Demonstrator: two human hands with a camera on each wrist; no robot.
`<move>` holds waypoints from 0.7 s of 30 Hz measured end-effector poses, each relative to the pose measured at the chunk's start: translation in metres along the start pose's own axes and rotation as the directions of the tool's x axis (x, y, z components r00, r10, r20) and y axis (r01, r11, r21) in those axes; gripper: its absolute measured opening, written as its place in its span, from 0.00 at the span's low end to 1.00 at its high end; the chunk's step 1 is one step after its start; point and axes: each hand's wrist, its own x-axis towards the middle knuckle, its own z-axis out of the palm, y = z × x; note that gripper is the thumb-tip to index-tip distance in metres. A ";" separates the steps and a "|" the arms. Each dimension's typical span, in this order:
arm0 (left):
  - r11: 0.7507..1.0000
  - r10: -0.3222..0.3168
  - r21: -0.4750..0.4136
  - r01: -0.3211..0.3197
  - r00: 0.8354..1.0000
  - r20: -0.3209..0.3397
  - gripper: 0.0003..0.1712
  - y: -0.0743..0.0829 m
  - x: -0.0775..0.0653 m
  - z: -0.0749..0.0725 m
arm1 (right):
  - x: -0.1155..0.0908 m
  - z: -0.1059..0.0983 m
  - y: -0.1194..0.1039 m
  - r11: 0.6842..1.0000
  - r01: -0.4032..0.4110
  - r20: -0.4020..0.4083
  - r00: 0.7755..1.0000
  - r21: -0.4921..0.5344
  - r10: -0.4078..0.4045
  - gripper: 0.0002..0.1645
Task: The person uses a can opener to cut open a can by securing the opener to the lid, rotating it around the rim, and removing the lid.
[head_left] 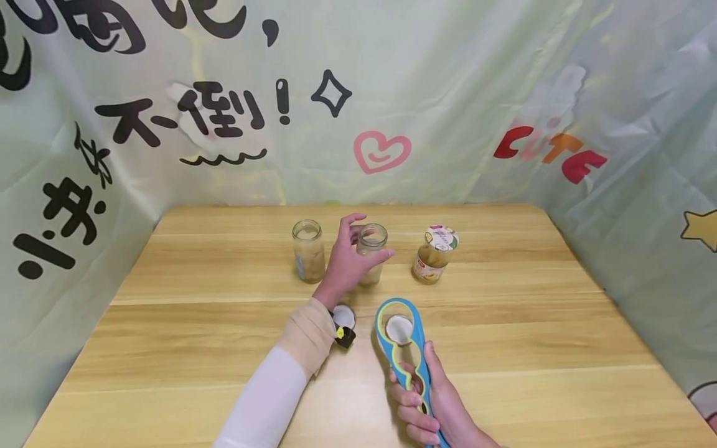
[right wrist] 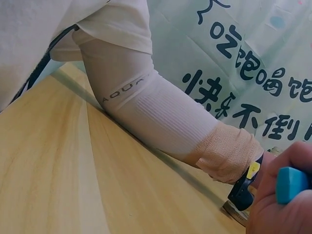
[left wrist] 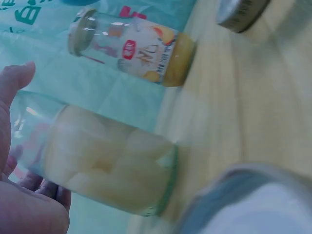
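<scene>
My left hand (head_left: 350,258) is spread around the upper part of the middle glass jar (head_left: 371,258), with the thumb across its near side and fingers behind. This jar has no lid; pale fruit pieces (left wrist: 112,161) show inside it in the left wrist view. My right hand (head_left: 442,404) grips the handle of a blue jar opener (head_left: 417,317) with a yellow-green lining. The opener's blue handle end (right wrist: 290,185) sticks out of the fist in the right wrist view. Through its large ring a jar lid (head_left: 399,329) is visible on the table.
Left of the middle jar stands another lidless glass jar (head_left: 308,255). A lidded jar (head_left: 430,264) with a fruit label stands to the right. Another lid (head_left: 344,316) lies beside my left wrist. A printed cloth (head_left: 448,93) hangs behind the wooden table (head_left: 532,348).
</scene>
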 end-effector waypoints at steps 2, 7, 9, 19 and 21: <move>1.000 0.012 0.004 -0.012 1.000 -0.013 0.44 0.002 0.001 0.001 | -0.002 0.000 -0.001 1.000 0.011 0.008 1.000 0.002 -0.011 0.43; 0.996 0.080 0.042 -0.079 0.996 -0.027 0.44 -0.007 0.009 0.006 | -0.007 0.000 -0.005 0.999 0.038 0.009 0.999 0.006 -0.038 0.42; 0.993 0.096 0.073 -0.093 0.995 -0.029 0.44 -0.010 0.011 0.006 | -0.010 0.001 -0.007 0.999 0.048 0.009 0.999 0.003 -0.048 0.43; 0.966 0.200 0.191 -0.175 0.973 -0.118 0.38 0.023 0.003 0.016 | -0.025 -0.005 -0.030 0.977 0.208 0.028 0.977 0.052 -0.210 0.42; 0.953 0.237 0.217 -0.210 0.966 -0.107 0.36 0.032 -0.002 0.024 | -0.030 -0.008 -0.037 0.969 0.241 0.021 0.970 0.055 -0.242 0.42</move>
